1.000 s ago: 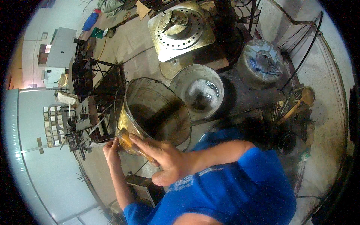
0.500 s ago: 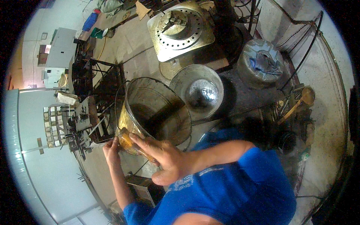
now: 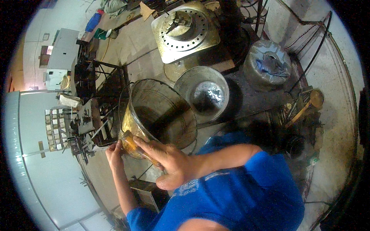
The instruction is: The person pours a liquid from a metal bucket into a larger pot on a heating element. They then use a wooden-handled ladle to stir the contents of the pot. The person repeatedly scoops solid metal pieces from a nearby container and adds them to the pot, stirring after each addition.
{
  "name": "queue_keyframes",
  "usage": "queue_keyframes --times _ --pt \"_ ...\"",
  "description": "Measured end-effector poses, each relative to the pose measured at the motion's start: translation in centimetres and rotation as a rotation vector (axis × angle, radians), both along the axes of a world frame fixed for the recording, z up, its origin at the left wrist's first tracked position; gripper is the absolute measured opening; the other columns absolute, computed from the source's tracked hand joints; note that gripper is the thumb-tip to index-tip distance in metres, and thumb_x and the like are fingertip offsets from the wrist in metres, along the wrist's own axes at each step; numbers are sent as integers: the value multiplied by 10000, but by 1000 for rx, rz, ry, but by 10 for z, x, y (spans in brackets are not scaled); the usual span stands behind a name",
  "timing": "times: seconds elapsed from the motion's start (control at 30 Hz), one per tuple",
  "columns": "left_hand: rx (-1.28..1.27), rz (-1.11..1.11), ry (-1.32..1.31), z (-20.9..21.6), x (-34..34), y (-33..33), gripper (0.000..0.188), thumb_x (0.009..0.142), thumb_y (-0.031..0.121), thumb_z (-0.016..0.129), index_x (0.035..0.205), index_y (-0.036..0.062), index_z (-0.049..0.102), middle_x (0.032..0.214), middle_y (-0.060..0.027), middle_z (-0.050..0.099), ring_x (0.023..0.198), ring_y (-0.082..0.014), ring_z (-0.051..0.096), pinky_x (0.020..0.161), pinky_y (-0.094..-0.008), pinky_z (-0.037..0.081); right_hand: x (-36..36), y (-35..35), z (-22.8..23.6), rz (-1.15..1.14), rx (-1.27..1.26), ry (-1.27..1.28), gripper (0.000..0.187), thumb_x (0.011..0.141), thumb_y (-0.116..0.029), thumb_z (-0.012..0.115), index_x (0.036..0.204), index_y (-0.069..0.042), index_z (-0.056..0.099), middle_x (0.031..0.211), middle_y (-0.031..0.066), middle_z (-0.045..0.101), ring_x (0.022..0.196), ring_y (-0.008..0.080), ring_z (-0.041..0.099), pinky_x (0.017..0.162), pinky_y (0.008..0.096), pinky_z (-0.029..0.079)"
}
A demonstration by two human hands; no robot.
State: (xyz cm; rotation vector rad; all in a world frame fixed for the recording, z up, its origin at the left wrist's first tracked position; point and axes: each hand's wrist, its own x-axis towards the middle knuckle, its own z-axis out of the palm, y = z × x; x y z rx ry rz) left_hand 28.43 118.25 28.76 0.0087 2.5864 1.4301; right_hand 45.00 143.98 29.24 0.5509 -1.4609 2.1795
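A large, worn metal bucket (image 3: 135, 117) leans in front of me, its dark mouth tilted towards the right. Below its yellowish outer wall, my right hand (image 3: 169, 158) is wrapped round a tool with a yellow-brown handle (image 3: 133, 144); its working end is not clear to me. My left hand (image 3: 114, 152) is closed by the bucket's lower left side, fingertips close to the far end of that tool. Whatever it pinches is too small to make out. Just beyond the large bucket stands a smaller grey metal bucket (image 3: 181, 82), with a shiny surface inside.
A machine table with a round chuck (image 3: 179, 27) stands at the back. A cloth lies on a round metal drum (image 3: 266, 82) to the right. Nearer sits a wooden mallet (image 3: 316, 99) among tools. Metal racks (image 3: 86, 81) stand at left, a dark box (image 3: 148, 192) below.
Bright reflections inside the smaller bucket have shifted shape. Both hands, the tool and the large bucket stay practically in place.
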Motion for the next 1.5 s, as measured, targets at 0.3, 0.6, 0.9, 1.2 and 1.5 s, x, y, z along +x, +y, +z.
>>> queue_keyframes --times 0.3,0.6,0.9,1.2,1.5 --pt "9 -3 -9 1 3 2 298 749 241 643 765 -51 587 674 -52 572 559 -105 491 517 -240 382 5 4 3 32 12 -61 921 517 -106 561 1314 40 122 1172 251 399 942 326 505 726 311 440" --pt "4 18 -19 0 3 4 267 754 215 634 727 -47 588 638 -48 562 536 -99 480 501 -234 369 6 3 2 46 -3 -60 910 527 -98 567 1305 60 123 1187 257 380 1030 336 463 834 322 404" --pt "-12 -7 2 1 6 9 277 762 219 624 721 -53 588 629 -55 565 510 -105 484 487 -237 376 5 3 0 -38 12 14 896 535 -106 570 1295 74 132 1173 270 383 1024 357 464 862 340 387" --pt "49 2 -45 1 7 8 263 766 179 616 828 -76 595 740 -72 601 612 -102 520 562 -234 402 7 5 2 17 36 -43 896 542 -110 579 1299 66 131 1185 276 375 1029 362 460 840 333 397" --pt "67 -3 -68 -5 10 4 258 760 189 629 787 -63 582 705 -63 581 561 -108 522 488 -242 425 5 5 4 2 52 -44 905 545 -80 586 1310 45 119 1238 254 339 1058 352 447 831 325 407"
